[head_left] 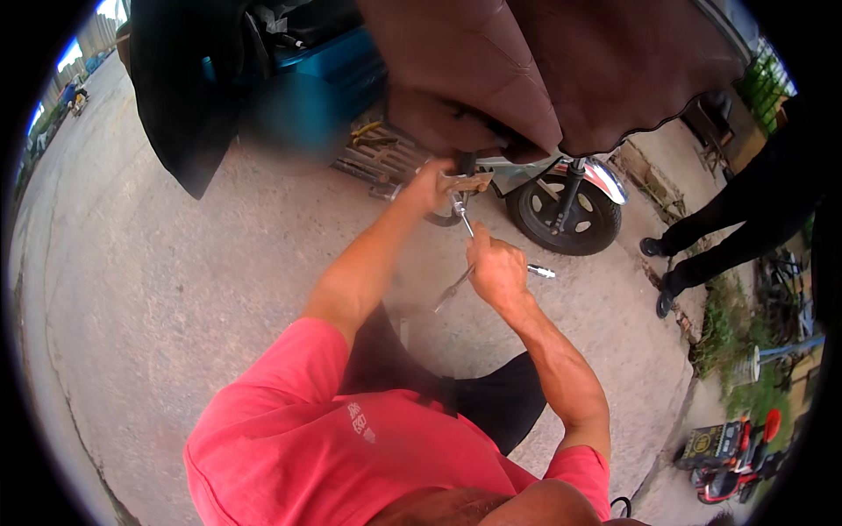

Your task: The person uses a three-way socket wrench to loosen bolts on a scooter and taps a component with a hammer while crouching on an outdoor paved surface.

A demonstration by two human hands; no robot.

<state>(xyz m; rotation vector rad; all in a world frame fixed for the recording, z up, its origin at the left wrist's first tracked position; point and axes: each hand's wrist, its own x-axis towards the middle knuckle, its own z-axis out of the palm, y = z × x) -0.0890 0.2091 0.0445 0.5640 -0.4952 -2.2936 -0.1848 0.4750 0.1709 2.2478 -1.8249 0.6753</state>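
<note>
My right hand point(497, 267) is closed around the middle of a Y-shaped socket wrench. One steel arm point(467, 226) of the wrench points up and away, its end meeting a metal fitting just below my left hand. A silver socket point(542, 272) sticks out to the right of my fist, and a thinner arm point(452, 291) points down to the left, slightly blurred. My left hand point(427, 188) is closed at the left end of a worn brown flat piece point(470, 181), beside the vehicle's front. Its fingers are partly hidden.
A vehicle with a brown quilted cover point(631, 61), a slatted footboard point(377, 158) and a black front wheel point(566, 215) stands ahead. A person in dark trousers point(719, 223) stands at right. A red motorbike point(724, 478) is parked at lower right. Concrete ground point(175, 289) stretches left.
</note>
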